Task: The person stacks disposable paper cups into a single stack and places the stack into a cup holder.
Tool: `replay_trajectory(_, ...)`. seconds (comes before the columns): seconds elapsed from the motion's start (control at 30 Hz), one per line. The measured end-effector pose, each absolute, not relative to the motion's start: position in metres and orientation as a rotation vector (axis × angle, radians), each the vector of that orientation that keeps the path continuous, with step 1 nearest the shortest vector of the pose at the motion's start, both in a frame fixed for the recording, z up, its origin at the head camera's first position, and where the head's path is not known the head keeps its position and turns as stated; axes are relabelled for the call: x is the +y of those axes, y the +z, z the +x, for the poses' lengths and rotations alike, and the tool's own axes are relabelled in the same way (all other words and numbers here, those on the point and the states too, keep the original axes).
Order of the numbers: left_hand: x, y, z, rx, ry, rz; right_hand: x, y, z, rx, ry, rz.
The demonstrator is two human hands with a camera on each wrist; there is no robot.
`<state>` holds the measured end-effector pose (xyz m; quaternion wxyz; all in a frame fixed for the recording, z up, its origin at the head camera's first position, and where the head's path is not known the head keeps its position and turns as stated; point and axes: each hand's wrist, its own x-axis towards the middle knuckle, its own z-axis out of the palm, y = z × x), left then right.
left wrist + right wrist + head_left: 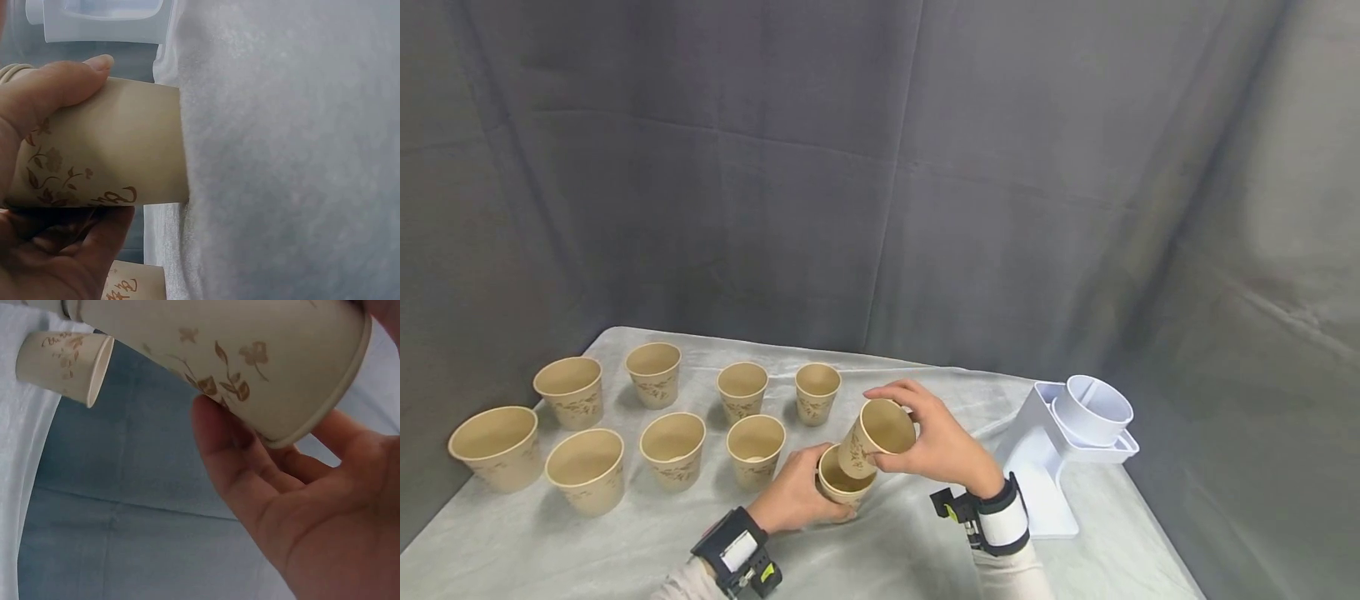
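Observation:
Around a tan paper cup point(844, 495) near the table's front, my left hand point(801, 493) curls its fingers and thumb. In the left wrist view that cup point(134, 144) shows a brown floral print, and its base is down at the cloth. My right hand point(946, 440) grips a second tan paper cup point(854, 450) between thumb and fingers. This second cup is tilted, its mouth facing me, with its bottom end at the lower cup's mouth. Fingers hold it near the rim in the right wrist view, where the printed cup point(250, 356) fills the top.
Several similar paper cups stand upright in two rows to the left, including a large cup point(501, 454) at the far left and a small cup point(817, 392) behind my hands. On the right is a white plastic stand point(1037, 492) with a round container point(1090, 412) on top. Grey curtains enclose the cloth-covered table.

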<state>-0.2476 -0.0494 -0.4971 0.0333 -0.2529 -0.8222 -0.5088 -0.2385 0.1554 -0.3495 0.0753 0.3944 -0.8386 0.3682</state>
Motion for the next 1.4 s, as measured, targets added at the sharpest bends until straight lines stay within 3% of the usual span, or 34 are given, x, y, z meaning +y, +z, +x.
replay_trajectory(0.43,-0.048,-0.498,-0.245,-2.53,-1.541,-0.781,0.149,-0.403,-0.265,-2.561,0.959,1.309)
replay_trajectory(0.87,-0.047,-0.5,-0.247,-2.511,-1.559,-0.785,0.13,-0.417,-0.266,-2.656,0.687,1.34)
replay_trajectory(1.4,-0.048,-0.498,-0.246,-2.477,-1.486,-0.799,0.123,-0.425,-0.266,-2.703,0.694,1.348)
